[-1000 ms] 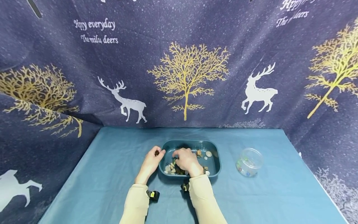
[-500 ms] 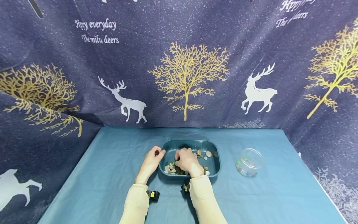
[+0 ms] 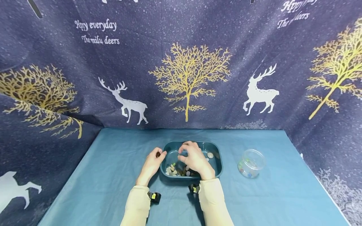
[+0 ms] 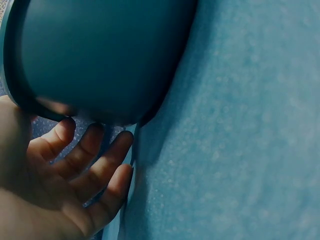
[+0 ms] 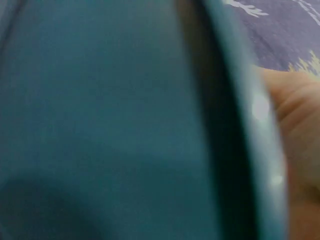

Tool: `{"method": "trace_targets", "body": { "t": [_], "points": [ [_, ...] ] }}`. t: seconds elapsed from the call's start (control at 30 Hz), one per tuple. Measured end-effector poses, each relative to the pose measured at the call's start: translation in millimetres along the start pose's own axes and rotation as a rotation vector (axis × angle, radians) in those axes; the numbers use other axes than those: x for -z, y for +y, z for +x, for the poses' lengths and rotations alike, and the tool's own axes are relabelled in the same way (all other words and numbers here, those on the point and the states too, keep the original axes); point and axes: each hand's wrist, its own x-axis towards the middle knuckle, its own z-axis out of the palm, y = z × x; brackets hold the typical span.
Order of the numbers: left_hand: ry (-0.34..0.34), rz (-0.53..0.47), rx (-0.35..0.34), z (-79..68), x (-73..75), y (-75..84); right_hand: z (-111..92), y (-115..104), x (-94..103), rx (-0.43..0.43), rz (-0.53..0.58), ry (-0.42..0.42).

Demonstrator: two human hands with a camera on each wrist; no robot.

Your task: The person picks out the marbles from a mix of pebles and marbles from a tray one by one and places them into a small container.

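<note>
A dark teal rectangular basin (image 3: 216, 161) lies on the table, with pale and brown pebbles (image 3: 171, 169) and a small green marble (image 3: 173, 164) inside. My left hand (image 3: 151, 161) grips the basin's left rim. In the left wrist view its fingers (image 4: 117, 147) bend against the underside of the basin's wall (image 4: 100, 60). Over the middle of the basin, my right hand (image 3: 195, 159) bends thumb and forefinger into a ring. A tiny dark marble-like piece (image 3: 178, 154) shows between their tips. In the right wrist view the basin's outer wall (image 5: 110, 100) hides most of this hand.
A clear round jar (image 3: 251, 164) holding several coloured marbles stands to the right of the basin. Blue cloth (image 3: 121, 150) covers the table. Behind it hangs a dark curtain (image 3: 220, 103) printed with deer and trees.
My right hand has risen from the pebbles and shifted slightly right, its thumb and forefinger now showing above the basin's floor. The left hand stays at the rim.
</note>
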Motion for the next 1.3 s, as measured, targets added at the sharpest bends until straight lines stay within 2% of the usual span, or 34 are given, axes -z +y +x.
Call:
{"method": "trace_targets", "body": {
  "t": [0.17, 0.4, 0.6, 0.83, 1.1, 1.3],
  "points": [
    [0.006, 0.008, -0.006, 0.5, 0.4, -1.6, -11, 7, 12.2, 0.008, 0.045, 0.093],
    [0.001, 0.011, -0.001, 0.2, -0.5, -2.7, -27, 23, 41.2, -0.014, 0.054, 0.252],
    [0.001, 0.007, -0.009, 0.7, -0.9, -2.3, -40, 39, 61.2, -0.045, 0.062, 0.315],
    [0.005, 0.006, -0.012, 1.4, -1.1, -2.9, -52, 47, 76.1, -0.078, 0.078, 0.386],
    [0.011, 0.015, -0.009, 0.3, -2.5, -1.7, -68, 62, 90.6, -0.079, 0.071, 0.539],
    [0.015, 0.012, -0.006, 2.1, -2.1, -4.8, -81, 74, 104.0, -0.153, 0.105, 0.59]
  ]
}}
